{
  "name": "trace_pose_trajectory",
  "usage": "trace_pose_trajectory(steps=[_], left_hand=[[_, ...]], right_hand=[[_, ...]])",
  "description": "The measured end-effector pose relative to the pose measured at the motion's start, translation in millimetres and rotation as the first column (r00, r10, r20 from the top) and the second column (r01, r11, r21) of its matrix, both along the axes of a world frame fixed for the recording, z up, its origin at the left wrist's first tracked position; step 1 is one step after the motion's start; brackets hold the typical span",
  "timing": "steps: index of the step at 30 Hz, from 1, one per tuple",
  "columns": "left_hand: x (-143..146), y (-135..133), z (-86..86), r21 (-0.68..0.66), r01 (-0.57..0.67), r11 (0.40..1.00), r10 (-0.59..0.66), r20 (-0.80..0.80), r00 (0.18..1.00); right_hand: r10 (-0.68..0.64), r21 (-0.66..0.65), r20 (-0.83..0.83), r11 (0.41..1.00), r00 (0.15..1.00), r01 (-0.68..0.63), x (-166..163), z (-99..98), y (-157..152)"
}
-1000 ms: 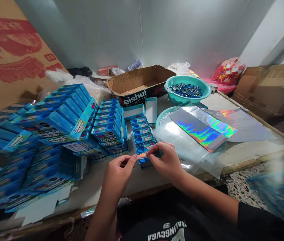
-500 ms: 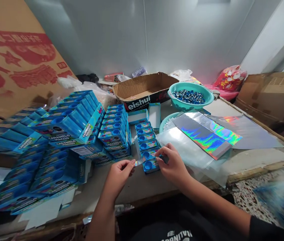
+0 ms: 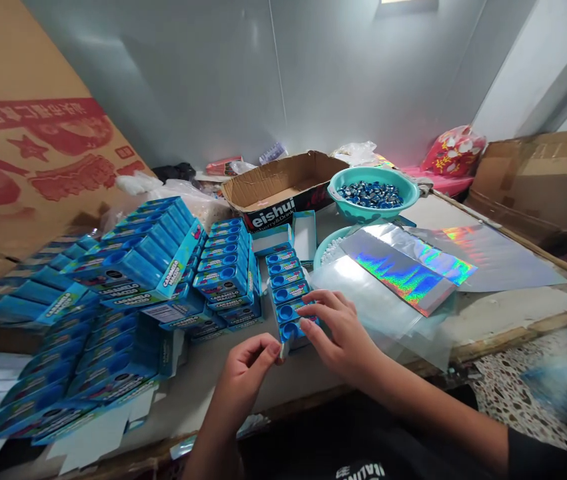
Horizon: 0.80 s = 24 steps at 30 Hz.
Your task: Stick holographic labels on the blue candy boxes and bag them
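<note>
My left hand [image 3: 248, 373] is closed, thumb and finger pinching a small shiny strip of film [image 3: 284, 349] at the near end of a row of blue boxes. That row of small blue boxes [image 3: 288, 293] stands in front of me, each with a round recess in its upper face. Over its right side, near the closest boxes, my right hand [image 3: 343, 330] has its fingers apart and appears to hold nothing. Whether its fingertips touch a box I cannot tell. Sheets of rainbow-shiny film [image 3: 403, 273] lie to the right of this hand.
Stacked blue boxes [image 3: 133, 260] fill the left side, with another stack [image 3: 223, 267] beside the row. Behind are an open carton [image 3: 273, 213] and small blue trays [image 3: 305, 237]. A teal basin [image 3: 338, 207] holds blue shiny pieces; a second basin [image 3: 319, 257] sits partly under the film.
My right hand's fingers have spread from a pinch. My left hand has moved slightly right and nearer to me, still pinching the strip. The camera view has shifted a little.
</note>
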State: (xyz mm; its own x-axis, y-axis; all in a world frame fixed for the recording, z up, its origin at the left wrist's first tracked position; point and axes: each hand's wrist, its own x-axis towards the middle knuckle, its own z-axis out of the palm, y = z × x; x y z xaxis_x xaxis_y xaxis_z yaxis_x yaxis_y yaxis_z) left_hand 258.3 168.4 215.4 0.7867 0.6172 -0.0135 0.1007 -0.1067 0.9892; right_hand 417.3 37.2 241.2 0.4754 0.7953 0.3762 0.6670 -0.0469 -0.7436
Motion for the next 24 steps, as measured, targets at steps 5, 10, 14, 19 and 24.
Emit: trace_pose_trajectory(steps=[5, 10, 14, 19, 24], left_hand=[[-1, 1, 10.2, 0.076, 0.045, 0.996, -0.053, 0.104, 0.993], [4, 2, 11.3, 0.080, -0.100, 0.992, 0.098, 0.023, 0.995], [10, 1, 10.3, 0.089, -0.223, 0.971, 0.231, -0.097, 0.968], [16, 1, 6.8, 0.116, -0.304, 0.946, 0.320, -0.167, 0.933], [20, 1, -2.6, 0.137, -0.280, 0.950, 0.303, -0.193, 0.933]], right_hand=[[0.215, 0.012, -0.103, 0.977, 0.971, -0.215, 0, 6.0, -2], [0.203, 0.016, -0.139, 0.979, 0.969, -0.203, 0, 1.0, 2], [0.080, -0.133, 0.044, 0.988, 0.996, -0.074, 4, -0.6, 8], [0.057, -0.286, 0.330, 0.957, 0.942, 0.042, 8, 1.7, 21], [0.060, -0.357, 0.473, 0.925, 0.879, 0.129, 3, 1.8, 26]])
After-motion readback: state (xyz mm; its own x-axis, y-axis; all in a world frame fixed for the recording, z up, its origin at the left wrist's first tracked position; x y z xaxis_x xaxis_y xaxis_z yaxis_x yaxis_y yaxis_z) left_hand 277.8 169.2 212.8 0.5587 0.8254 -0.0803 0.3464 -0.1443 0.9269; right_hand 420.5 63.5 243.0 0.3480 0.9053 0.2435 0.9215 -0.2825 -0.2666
